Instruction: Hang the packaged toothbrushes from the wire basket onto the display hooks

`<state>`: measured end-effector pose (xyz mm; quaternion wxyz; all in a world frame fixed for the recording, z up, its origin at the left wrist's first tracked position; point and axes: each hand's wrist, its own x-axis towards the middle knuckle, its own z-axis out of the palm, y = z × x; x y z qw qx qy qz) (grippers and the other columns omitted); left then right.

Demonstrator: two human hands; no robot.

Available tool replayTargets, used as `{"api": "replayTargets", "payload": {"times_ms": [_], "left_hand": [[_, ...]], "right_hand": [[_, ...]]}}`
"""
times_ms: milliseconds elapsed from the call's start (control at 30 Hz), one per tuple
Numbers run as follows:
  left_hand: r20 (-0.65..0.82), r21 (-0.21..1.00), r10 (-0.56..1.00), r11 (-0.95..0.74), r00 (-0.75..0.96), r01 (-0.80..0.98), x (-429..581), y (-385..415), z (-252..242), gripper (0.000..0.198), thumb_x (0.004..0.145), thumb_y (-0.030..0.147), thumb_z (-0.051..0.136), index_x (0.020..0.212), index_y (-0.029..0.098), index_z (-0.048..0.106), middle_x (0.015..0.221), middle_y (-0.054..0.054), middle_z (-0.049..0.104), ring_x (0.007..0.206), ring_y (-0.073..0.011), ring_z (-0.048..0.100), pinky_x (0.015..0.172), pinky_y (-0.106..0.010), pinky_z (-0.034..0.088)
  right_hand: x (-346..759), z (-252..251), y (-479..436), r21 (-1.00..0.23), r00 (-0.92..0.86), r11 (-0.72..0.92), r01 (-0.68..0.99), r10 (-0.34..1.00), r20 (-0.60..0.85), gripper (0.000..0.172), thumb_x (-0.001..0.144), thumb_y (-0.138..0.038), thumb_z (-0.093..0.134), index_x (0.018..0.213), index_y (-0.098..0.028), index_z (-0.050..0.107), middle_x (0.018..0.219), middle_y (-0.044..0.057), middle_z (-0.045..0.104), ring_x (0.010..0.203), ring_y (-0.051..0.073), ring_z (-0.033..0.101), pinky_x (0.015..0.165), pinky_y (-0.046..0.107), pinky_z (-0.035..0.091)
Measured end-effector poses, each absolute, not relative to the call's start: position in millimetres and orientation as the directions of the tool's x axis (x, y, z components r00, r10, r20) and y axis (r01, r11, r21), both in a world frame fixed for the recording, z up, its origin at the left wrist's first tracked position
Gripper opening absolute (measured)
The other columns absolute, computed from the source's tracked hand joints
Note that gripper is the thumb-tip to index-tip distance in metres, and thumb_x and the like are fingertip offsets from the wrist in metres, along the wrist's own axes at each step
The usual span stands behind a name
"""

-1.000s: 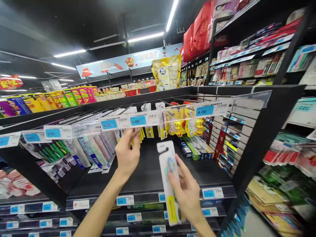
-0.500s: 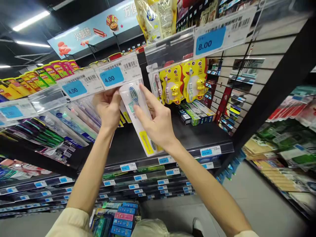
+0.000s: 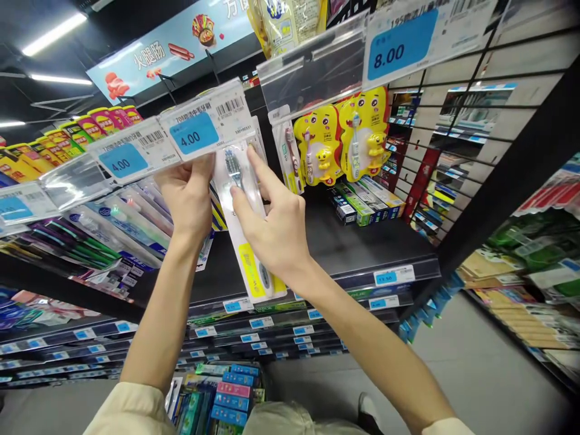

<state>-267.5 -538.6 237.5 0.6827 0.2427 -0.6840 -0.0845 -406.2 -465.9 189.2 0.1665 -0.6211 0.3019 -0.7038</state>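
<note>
The right hand [image 3: 278, 232] pinches the toothbrush pack [image 3: 238, 232], thumb on its front, index finger stretched along its upper part. The pack is at nine o'clock from this hand. The left hand [image 3: 188, 196] is at ten o'clock from the pack; its fingertips are hidden behind the price label [image 3: 194, 132], so I cannot tell their opening.

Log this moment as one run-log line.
Right hand: holds toothbrush pack | Left hand: partly hidden behind price tags, hold unclear
</note>
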Motion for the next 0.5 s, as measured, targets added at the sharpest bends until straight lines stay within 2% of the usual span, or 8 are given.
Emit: {"api": "replayTargets", "payload": {"times_ms": [100, 200, 267, 333, 400, 500], "left_hand": [[0.871, 0.482, -0.49, 0.843, 0.029, -0.241, -264, -543, 235, 0.032, 0.088, 0.05, 0.08, 0.1, 0.023, 0.07, 0.106, -0.006, 0.077, 0.114, -0.0256, 0.072, 0.106, -0.043, 0.06], [0.827, 0.514, -0.558, 0.798, -0.068, -0.314, -262, -546, 226, 0.046, 0.088, 0.051, 0.081, 0.119, 0.021, 0.067, 0.127, -0.01, 0.072, 0.13, -0.0309, 0.066, 0.112, -0.053, 0.054], [0.822, 0.471, -0.555, 0.788, -0.128, -0.397, -264, -537, 218, 0.06, 0.086, 0.052, 0.082, 0.134, 0.024, 0.061, 0.144, -0.012, 0.062, 0.14, -0.0346, 0.058, 0.113, -0.056, 0.052], [0.836, 0.391, -0.527, 0.77, -0.155, -0.504, -268, -513, 205, 0.064, 0.09, 0.049, 0.079, 0.144, 0.026, 0.053, 0.156, -0.013, 0.051, 0.148, -0.0362, 0.049, 0.113, -0.058, 0.051], [0.842, 0.313, -0.508, 0.735, -0.182, -0.602, -273, -471, 187, 0.056, 0.098, 0.041, 0.069, 0.148, 0.026, 0.05, 0.159, -0.014, 0.047, 0.151, -0.0345, 0.044, 0.114, -0.056, 0.051], [0.785, 0.267, -0.548, 0.721, -0.289, -0.639, -278, -394, 148, 0.045, 0.102, 0.022, 0.055, 0.146, 0.023, 0.053, 0.146, -0.014, 0.059, 0.142, -0.0258, 0.054, 0.115, -0.045, 0.052]], "right_hand": [[-405, 186, -478, -0.644, -0.123, -0.735, -0.213, -0.634, 0.764, 0.052, 0.105, -0.027, 0.052, 0.157, -0.02, 0.049, 0.139, 0.008, 0.069, 0.118, 0.025, 0.072, 0.106, 0.039, 0.059], [-402, 178, -509, -0.632, -0.066, -0.701, -0.331, -0.651, 0.756, 0.056, 0.106, -0.03, 0.048, 0.161, -0.019, 0.043, 0.124, 0.011, 0.075, 0.113, 0.028, 0.073, 0.106, 0.045, 0.057], [-398, 174, -540, -0.612, -0.035, -0.675, -0.412, -0.66, 0.751, 0.058, 0.107, -0.032, 0.045, 0.163, -0.017, 0.038, 0.119, 0.013, 0.075, 0.111, 0.029, 0.072, 0.103, 0.046, 0.057], [-395, 175, -572, -0.604, -0.016, -0.636, -0.481, -0.683, 0.731, 0.058, 0.107, -0.031, 0.045, 0.162, -0.015, 0.037, 0.118, 0.015, 0.074, 0.112, 0.03, 0.071, 0.101, 0.044, 0.056], [-392, 180, -599, -0.627, -0.011, -0.568, -0.534, -0.737, 0.676, 0.057, 0.105, -0.024, 0.046, 0.16, -0.011, 0.038, 0.12, 0.018, 0.073, 0.113, 0.03, 0.071, 0.1, 0.041, 0.053], [-386, 188, -621, -0.657, 0.005, -0.437, -0.615, -0.835, 0.55, 0.057, 0.104, -0.012, 0.043, 0.159, 0.002, 0.035, 0.123, 0.028, 0.07, 0.115, 0.029, 0.07, 0.097, 0.038, 0.047]]}}
